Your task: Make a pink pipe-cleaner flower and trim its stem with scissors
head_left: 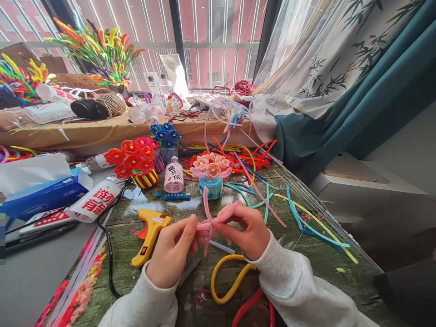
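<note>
Between my hands is a pink pipe cleaner (207, 205) bent into crossing loops, with one end standing up and another hanging down. My left hand (177, 247) pinches its left part between thumb and fingertips. From the other side my right hand (245, 229) grips a loop near the crossing. Just behind stands a turquoise pot (211, 188) of pink pipe-cleaner flowers (209, 163). A yellow glue gun (150, 234) lies left of my left hand. Under my right wrist is a looped yellow tube-like strand (218, 290), and a red one (250, 309) lies lower down.
Red flowers (131, 159) in a striped pot and a small water bottle (173, 175) stand at the back. Loose pipe cleaners (265, 202) spread to the right. A tissue pack (44, 195) and a lying bottle (93, 200) are left. A black cable (111, 254) runs beside the glue gun.
</note>
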Demonstrator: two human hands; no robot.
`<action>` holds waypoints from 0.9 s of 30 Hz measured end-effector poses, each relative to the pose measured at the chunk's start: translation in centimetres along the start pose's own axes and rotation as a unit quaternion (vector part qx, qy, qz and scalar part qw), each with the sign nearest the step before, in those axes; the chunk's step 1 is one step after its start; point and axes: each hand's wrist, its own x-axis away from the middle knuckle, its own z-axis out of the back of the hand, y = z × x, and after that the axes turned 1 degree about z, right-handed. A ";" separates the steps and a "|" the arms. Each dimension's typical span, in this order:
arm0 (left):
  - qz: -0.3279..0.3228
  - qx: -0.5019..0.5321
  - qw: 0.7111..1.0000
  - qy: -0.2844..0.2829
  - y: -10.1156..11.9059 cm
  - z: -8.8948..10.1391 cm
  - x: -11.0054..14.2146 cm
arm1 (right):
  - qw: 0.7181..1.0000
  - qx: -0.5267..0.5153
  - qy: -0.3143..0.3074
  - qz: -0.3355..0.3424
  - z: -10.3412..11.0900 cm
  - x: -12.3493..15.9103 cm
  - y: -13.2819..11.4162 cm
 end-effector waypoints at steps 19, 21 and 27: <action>-0.214 -0.190 0.951 0.117 0.3 -0.9 1.2 | 0.950 -0.216 -0.062 -0.216 -0.1 -0.3 0.1; -0.161 -0.138 0.972 0.101 0.4 -1.0 1.1 | 0.942 -0.236 -0.070 -0.228 0.0 -0.4 0.3; 0.023 0.046 0.998 0.027 0.5 -0.7 0.7 | 0.947 -0.230 -0.040 -0.219 0.2 -0.6 0.9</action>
